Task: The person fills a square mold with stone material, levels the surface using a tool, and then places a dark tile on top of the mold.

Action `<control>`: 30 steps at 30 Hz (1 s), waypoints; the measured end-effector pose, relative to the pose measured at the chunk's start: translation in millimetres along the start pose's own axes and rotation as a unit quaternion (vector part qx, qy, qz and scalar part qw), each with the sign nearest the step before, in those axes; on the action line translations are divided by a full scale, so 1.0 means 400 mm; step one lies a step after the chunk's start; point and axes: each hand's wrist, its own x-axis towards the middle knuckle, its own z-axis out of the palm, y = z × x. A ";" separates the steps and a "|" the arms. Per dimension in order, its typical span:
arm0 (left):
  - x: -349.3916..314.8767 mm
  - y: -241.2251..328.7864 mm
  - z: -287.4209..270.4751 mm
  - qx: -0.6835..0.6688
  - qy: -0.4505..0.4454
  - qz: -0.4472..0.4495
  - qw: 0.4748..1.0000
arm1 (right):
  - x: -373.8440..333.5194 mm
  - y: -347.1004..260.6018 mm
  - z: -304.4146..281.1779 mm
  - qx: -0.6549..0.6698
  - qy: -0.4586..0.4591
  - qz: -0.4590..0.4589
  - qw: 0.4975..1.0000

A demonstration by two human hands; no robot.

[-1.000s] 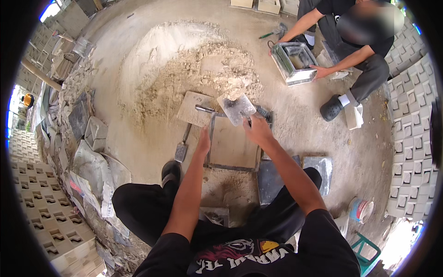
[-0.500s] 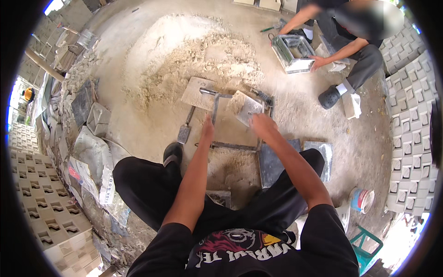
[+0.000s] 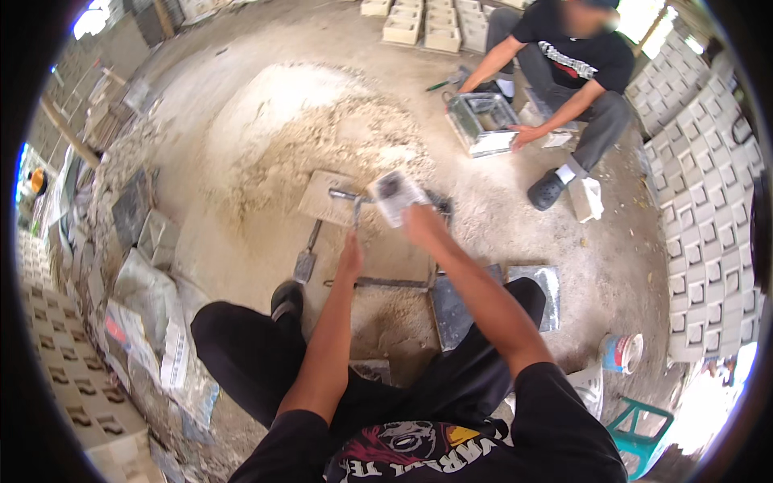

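My right hand (image 3: 423, 225) is closed on the near edge of a small pale rectangular board (image 3: 396, 197), tilted up with a dark patch on its face. My left hand (image 3: 351, 254) appears closed around the left bar of a metal frame (image 3: 390, 282) on the ground between my legs; its fingers are partly hidden. Under the frame's far left corner lies a square, dusty board (image 3: 316, 203). A small trowel-like tool (image 3: 304, 265) rests left of my left hand. A dark flat plate (image 3: 456, 310) lies under my right forearm.
Beyond the frame rises a heap of pale sandy powder (image 3: 314, 113). At the far right a seated person holds a metal box mould (image 3: 491, 143). Pale blocks (image 3: 708, 233) are stacked at right, near a paint bucket (image 3: 622, 352) and green stool (image 3: 640, 431). Rubble and sacks (image 3: 145, 306) lie left.
My right hand has swung the small board up and left, toward the frame's far left corner. My left hand has shifted nearer along the frame's left side. The view has tilted up.
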 end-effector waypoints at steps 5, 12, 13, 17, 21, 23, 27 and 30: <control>0.038 -0.016 0.003 -0.142 -0.017 0.047 0.989 | 0.058 -0.046 0.118 0.036 -0.073 0.005 0.997; 0.022 0.058 0.030 0.103 0.073 0.126 0.984 | -0.067 -0.013 0.218 0.011 -0.091 -0.096 0.991; 0.010 0.080 0.036 0.140 0.047 0.129 0.981 | -0.096 -0.005 0.226 -0.009 -0.093 -0.108 0.990; -0.040 0.046 0.061 0.155 0.035 0.126 0.979 | -0.236 0.028 0.273 0.008 -0.143 -0.109 0.984; -0.032 -0.071 0.018 0.086 0.098 0.129 0.983 | -0.242 0.022 0.238 -0.015 -0.143 -0.101 0.984; -0.019 -0.091 0.006 0.044 0.064 0.117 0.990 | -0.154 0.030 0.269 -0.028 -0.123 -0.092 0.988; -0.006 0.039 0.043 0.086 0.098 0.155 0.979 | 0.036 0.036 0.240 -0.006 -0.051 -0.077 0.996; 0.003 0.051 0.043 0.097 0.144 0.122 0.977 | 0.041 0.025 0.242 0.009 -0.073 -0.063 0.995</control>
